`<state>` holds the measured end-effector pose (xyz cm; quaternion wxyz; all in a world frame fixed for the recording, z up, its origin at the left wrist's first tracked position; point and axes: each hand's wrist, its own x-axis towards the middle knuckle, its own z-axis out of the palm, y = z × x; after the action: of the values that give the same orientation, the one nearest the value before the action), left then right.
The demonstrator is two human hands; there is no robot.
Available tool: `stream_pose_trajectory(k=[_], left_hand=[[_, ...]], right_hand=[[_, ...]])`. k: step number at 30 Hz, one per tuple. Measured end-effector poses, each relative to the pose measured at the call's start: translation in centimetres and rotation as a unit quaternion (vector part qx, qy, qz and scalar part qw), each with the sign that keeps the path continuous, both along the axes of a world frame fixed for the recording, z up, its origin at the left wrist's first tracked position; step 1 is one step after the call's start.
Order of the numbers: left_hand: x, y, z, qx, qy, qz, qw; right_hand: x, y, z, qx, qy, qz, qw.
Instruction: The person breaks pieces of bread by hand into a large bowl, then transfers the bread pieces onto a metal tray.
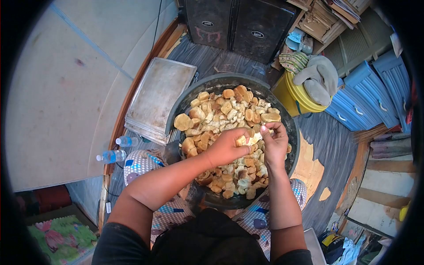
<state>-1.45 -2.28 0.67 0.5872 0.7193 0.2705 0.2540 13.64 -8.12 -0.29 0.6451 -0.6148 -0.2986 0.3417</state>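
A wide dark tub (176, 110) stands between my knees, filled with torn chunks and whole small bread rolls (203, 110). Over its middle, my left hand (227, 145) is closed around a pale piece of bread (241, 141). Just to the right, my right hand (274, 143) pinches at the torn white crumb of bread (260, 136) between thumb and fingers. Both hands are close together above the heap, and the crumb lies between their fingertips.
Stacked metal trays (161, 90) lie left of the tub, near two plastic bottles (111, 156). A yellow bucket (293, 95) topped with cloths stands at the right, before blue drawers (357, 104). Black speakers (260, 33) stand behind. The floor covering is torn (309, 161).
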Motion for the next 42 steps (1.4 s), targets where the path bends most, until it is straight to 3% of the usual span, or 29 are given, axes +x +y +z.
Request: stream_pose_trajectory(k=[3, 5, 6, 7, 8, 11, 12, 14, 18, 19, 20, 21, 24, 26, 28, 31, 33, 35, 37, 38, 42], left_hand=[[-0.3, 0.2, 0.2, -0.004, 0.007, -0.007, 1.000], [-0.3, 0.3, 1.6, -0.268, 0.086, 0.004, 0.960], [-0.3, 0.6, 1.3, -0.267, 0.086, 0.004, 0.960], [-0.3, 1.0, 0.6, -0.365, 0.011, 0.019, 0.931], [-0.4, 1.2, 0.1, -0.456, -0.063, 0.033, 0.887], [-0.3, 1.0, -0.8, -0.475, -0.129, 0.022, 0.870], [-0.2, 1.0, -0.9, -0.476, -0.128, 0.022, 0.870], [0.0, 1.0, -1.0, -0.347, -0.052, 0.020, 0.936], [-0.3, 1.3, -0.3, -0.297, 0.008, -0.010, 0.955], [-0.3, 1.3, 0.2, -0.114, 0.057, -0.007, 0.992], [-0.4, 1.3, 0.4, 0.072, 0.104, -0.003, 0.992], [-0.3, 1.3, 0.3, 0.071, 0.104, -0.003, 0.992], [-0.1, 1.2, 0.3, 0.041, 0.099, -0.008, 0.994], [0.0, 1.5, 1.2, -0.053, 0.069, -0.023, 0.996], [-0.2, 1.7, 0.8, -0.065, 0.102, -0.021, 0.992], [-0.5, 2.1, 0.7, -0.060, 0.157, -0.012, 0.986], [-0.6, 2.1, 0.4, -0.044, 0.177, -0.006, 0.983], [-0.5, 2.0, -0.6, 0.023, 0.070, 0.013, 0.997], [-0.2, 1.9, -0.8, 0.032, 0.044, 0.019, 0.998], [-0.2, 1.8, -0.9, 0.040, 0.020, 0.026, 0.999], [-0.2, 1.5, 1.0, -0.061, 0.072, 0.027, 0.995]], right_hand=[[1.0, 0.0, 0.3, -0.066, -0.032, -0.028, 0.997], [2.0, 0.0, -1.3, -0.062, -0.041, -0.015, 0.997], [1.9, 0.1, -1.2, -0.035, -0.084, 0.036, 0.995], [1.7, 0.1, -1.1, -0.008, -0.126, 0.088, 0.988], [1.3, -0.4, -0.7, -0.021, -0.061, 0.134, 0.989], [-0.1, -0.7, 1.3, -0.046, -0.023, 0.261, 0.964], [-0.3, -0.6, 1.1, -0.046, -0.022, 0.260, 0.964], [-0.4, -0.6, 0.7, -0.070, 0.050, 0.256, 0.963], [-0.2, -0.6, 0.6, -0.099, 0.084, 0.265, 0.955], [-0.2, -0.7, 0.3, -0.100, 0.009, 0.242, 0.965], [-0.2, -0.7, 0.0, -0.101, -0.065, 0.216, 0.969], [0.0, -0.7, -0.4, -0.102, -0.065, 0.216, 0.969], [0.6, -0.7, 0.4, -0.048, -0.219, 0.147, 0.963], [0.5, -0.6, 0.6, -0.051, -0.221, 0.139, 0.964], [0.5, -0.6, 0.4, -0.052, -0.222, 0.130, 0.965], [1.0, -0.6, -0.2, -0.081, -0.176, 0.123, 0.973], [1.8, -0.5, 0.1, -0.028, 0.154, 0.086, 0.984], [1.8, -0.5, 0.1, -0.027, 0.108, 0.120, 0.987], [-0.1, -0.4, 0.2, -0.042, -0.124, 0.186, 0.974], [-1.2, -0.4, 0.9, -0.037, 0.042, 0.183, 0.981], [0.4, -0.3, 0.0, -0.110, 0.072, 0.232, 0.964]])
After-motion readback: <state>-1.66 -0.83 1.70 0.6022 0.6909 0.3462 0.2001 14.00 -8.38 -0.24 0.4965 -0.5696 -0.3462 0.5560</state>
